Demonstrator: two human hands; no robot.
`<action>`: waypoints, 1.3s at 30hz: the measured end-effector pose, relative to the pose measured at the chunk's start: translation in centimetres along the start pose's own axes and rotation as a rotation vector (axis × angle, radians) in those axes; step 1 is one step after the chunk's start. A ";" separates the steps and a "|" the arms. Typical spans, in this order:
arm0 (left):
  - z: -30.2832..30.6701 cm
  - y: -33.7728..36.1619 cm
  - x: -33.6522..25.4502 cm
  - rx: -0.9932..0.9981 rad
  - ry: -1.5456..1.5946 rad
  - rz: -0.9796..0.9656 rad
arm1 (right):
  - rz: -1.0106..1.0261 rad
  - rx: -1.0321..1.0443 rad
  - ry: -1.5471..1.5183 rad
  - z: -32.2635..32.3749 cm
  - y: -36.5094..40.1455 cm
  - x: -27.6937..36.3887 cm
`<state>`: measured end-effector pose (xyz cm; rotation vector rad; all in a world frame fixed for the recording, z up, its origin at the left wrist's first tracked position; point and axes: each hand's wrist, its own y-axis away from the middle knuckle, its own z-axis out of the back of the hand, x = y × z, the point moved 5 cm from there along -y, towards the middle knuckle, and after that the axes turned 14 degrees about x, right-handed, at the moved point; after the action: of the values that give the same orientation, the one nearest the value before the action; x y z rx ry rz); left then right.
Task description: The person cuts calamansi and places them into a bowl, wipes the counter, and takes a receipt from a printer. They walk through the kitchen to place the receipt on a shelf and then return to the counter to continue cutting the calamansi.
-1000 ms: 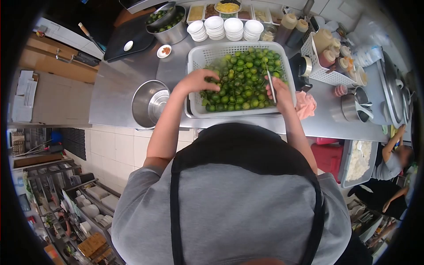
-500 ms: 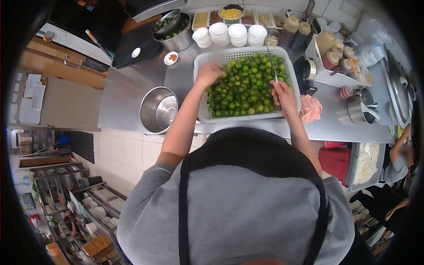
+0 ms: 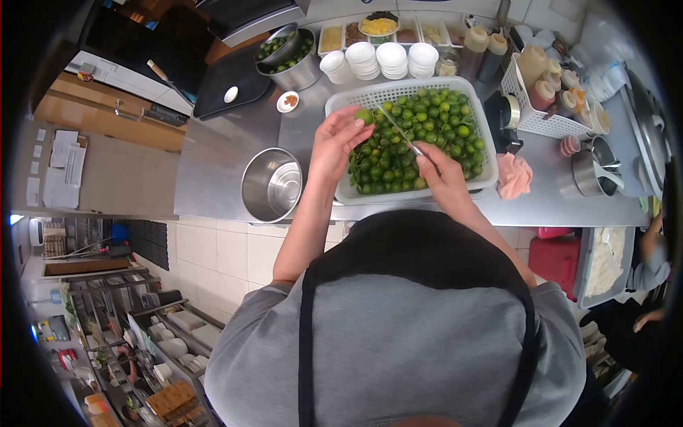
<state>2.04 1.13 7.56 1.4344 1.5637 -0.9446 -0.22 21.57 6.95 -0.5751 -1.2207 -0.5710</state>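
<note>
As placed on the steel table (image 3: pixel 213 156), puts the white basket (image 3: pixel 398 87) of limes (image 3: pixel 434 135) within reach of both arms, with a steel bowl (image 3: pixel 272 186) just left of it, close to the left hand (image 3: pixel 334 146). Holds one lime (image 3: pixel 364 115) above the basket's left rim, left grip pinched around it, clear of the heap so a blade can meet it. Clenches the right hand (image 3: pixel 441 178) on a knife (image 3: pixel 398 129), tip angled toward that lime.

I see a white plastic basket (image 3: pixel 337 107) with a perforated wall, and smooth, glossy limes (image 3: pixel 435 122) in it. The knife (image 3: pixel 397 128) blade is shiny metal. The worktop (image 3: pixel 213 167) is dull brushed steel, the bowl (image 3: pixel 272 186) is polished steel, and the pink cloth (image 3: pixel 514 176) is soft and wrinkled.
</note>
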 end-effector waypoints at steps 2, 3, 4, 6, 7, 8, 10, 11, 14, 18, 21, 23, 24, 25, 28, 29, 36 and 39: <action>-0.5 0.2 -0.2 -0.010 -0.009 -0.041 | -0.030 -0.001 0.020 -0.1 0.3 0.9; -0.8 0.4 -0.3 -0.019 -0.015 -0.071 | -0.016 0.010 0.029 -0.2 0.4 1.2; -1.0 0.4 -0.5 -0.029 -0.020 -0.101 | -0.002 0.022 0.039 -0.3 0.5 1.4; -1.1 0.5 -0.4 -0.028 -0.016 -0.115 | 0.003 0.025 0.065 -0.4 0.6 1.2; -1.1 0.5 -0.4 -0.029 -0.011 -0.131 | 0.009 0.030 0.092 -0.5 0.6 1.1; -1.2 0.5 -0.4 -0.029 -0.011 -0.129 | 0.007 0.029 0.091 -0.6 0.6 1.1; -1.3 0.6 -0.5 -0.049 -0.026 -0.130 | 0.028 0.009 0.114 -0.6 0.7 1.3; -1.3 0.6 -0.4 -0.050 -0.025 -0.128 | 0.026 0.009 0.113 -0.7 0.7 1.3; -1.5 0.7 0.0 -0.059 -0.113 -0.109 | 0.029 -0.023 0.146 -0.7 0.5 1.3; -1.8 1.2 0.6 0.001 -0.171 -0.099 | 0.120 -0.086 0.226 -1.1 0.0 1.6; -2.5 1.8 1.4 0.065 -0.253 -0.038 | 0.084 -0.084 0.211 -0.8 -0.6 1.6; -3.8 2.3 2.0 0.107 -0.267 -0.003 | 0.000 -0.055 0.185 -0.6 -0.8 1.4; -3.4 2.1 1.9 0.108 -0.267 -0.003 | -0.022 -0.059 0.145 -0.4 -0.9 1.3; -2.3 1.8 1.6 0.030 -0.246 -0.034 | -0.044 -0.064 0.104 -0.2 -0.9 1.2; 0.2 0.8 0.4 -0.083 -0.188 -0.110 | -0.014 -0.025 0.117 -0.6 -0.1 1.4; 0.5 0.7 -0.1 -0.093 -0.193 -0.151 | -0.013 -0.022 0.118 -0.7 0.2 1.2; 0.6 0.8 -0.2 -0.115 -0.233 -0.164 | 0.025 -0.008 0.149 -1.7 0.7 -0.2; -0.4 1.0 0.8 -0.086 -0.257 -0.114 | 0.000 -0.005 0.161 -1.4 0.0 0.5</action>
<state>2.99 1.89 6.94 1.1258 1.4864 -1.0697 0.89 20.59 7.10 -0.5229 -1.0678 -0.6086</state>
